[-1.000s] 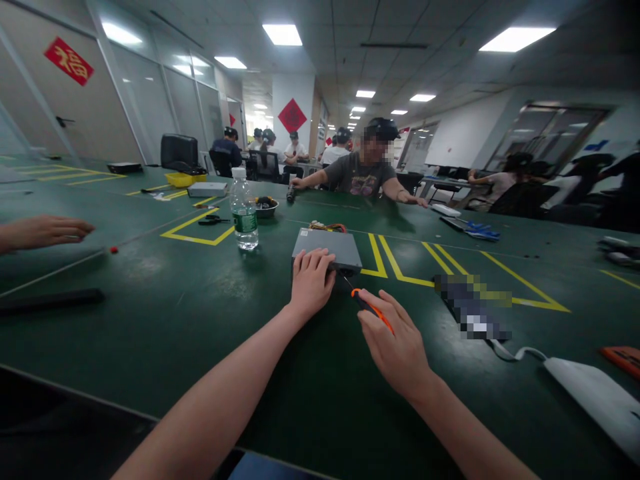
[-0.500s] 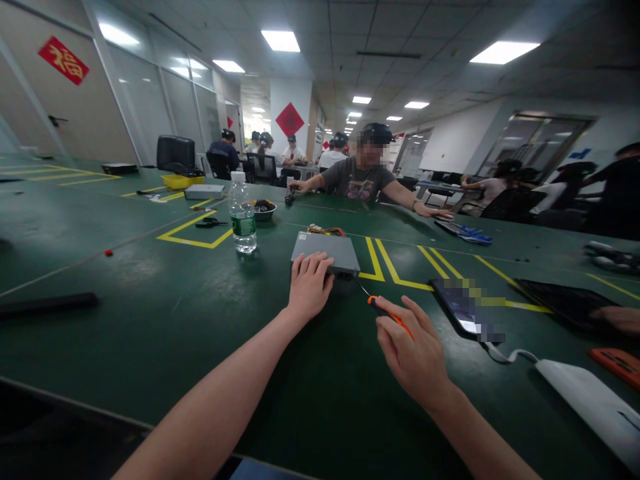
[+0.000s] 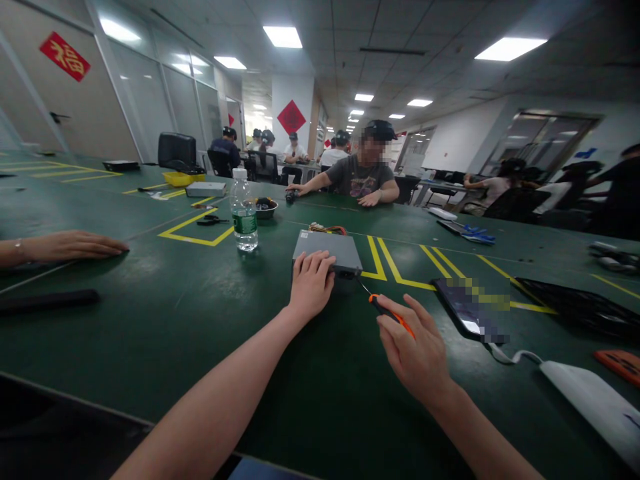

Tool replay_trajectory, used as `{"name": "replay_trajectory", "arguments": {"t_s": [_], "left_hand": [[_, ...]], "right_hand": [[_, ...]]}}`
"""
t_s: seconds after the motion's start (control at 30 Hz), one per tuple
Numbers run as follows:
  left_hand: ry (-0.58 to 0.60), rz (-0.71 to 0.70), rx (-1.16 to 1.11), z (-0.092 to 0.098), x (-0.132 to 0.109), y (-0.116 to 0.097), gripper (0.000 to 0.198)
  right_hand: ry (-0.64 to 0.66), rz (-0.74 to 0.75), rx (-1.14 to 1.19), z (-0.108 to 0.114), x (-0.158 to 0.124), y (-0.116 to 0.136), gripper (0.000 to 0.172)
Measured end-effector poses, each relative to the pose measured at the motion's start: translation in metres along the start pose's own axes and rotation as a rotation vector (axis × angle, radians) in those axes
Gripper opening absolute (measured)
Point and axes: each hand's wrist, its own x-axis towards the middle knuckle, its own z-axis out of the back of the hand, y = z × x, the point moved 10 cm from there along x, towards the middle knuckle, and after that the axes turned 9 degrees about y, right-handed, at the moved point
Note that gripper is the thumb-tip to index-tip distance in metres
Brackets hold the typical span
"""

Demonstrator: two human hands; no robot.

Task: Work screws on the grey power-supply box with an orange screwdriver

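A grey metal computer power supply unit (image 3: 334, 248) lies flat on the green table, its bundle of coloured cables (image 3: 327, 229) at the far side. My left hand (image 3: 313, 283) grips its near left part, fingers over the top and thumb by the front face. In my right hand (image 3: 417, 343) is a screwdriver (image 3: 393, 315) with a black and orange handle. Its thin shaft points up and left to the unit's near right corner. Whether the tip sits in a screw is too small to tell.
A water bottle (image 3: 244, 217) stands left of the unit, before a metal bowl (image 3: 265, 208). To the right lie a phone (image 3: 463, 308), a white power bank (image 3: 590, 400) and a black mesh panel (image 3: 575, 303). Another person's hand (image 3: 75, 245) rests on the table at left.
Both my hands, the unit and the screwdriver stay nearly in place. Another person's hand has come in at left. The person opposite has drawn an arm in; the hand at far right is gone.
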Motion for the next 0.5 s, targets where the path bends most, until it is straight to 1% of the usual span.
{"name": "replay_trajectory", "arguments": {"t_s": [0.2,0.27,0.33,0.4,0.5], "left_hand": [[0.005,0.001,-0.005,0.001,0.0,0.0,0.028],[0.007,0.0,-0.008,0.0,0.0,0.0,0.028],[0.007,-0.003,-0.01,0.0,0.0,-0.001,0.028],[0.007,-0.007,-0.014,0.0,0.0,-0.001,0.029],[0.003,-0.011,-0.016,0.0,0.0,-0.001,0.029]], "right_hand": [[-0.054,-0.042,0.008,0.007,0.001,-0.007,0.015],[-0.051,-0.044,-0.014,0.006,0.001,-0.004,0.015],[-0.008,-0.026,-0.056,0.002,0.001,0.004,0.016],[0.062,-0.003,-0.087,-0.007,0.001,0.015,0.018],[0.131,0.046,-0.094,-0.017,0.001,0.032,0.024]]}}
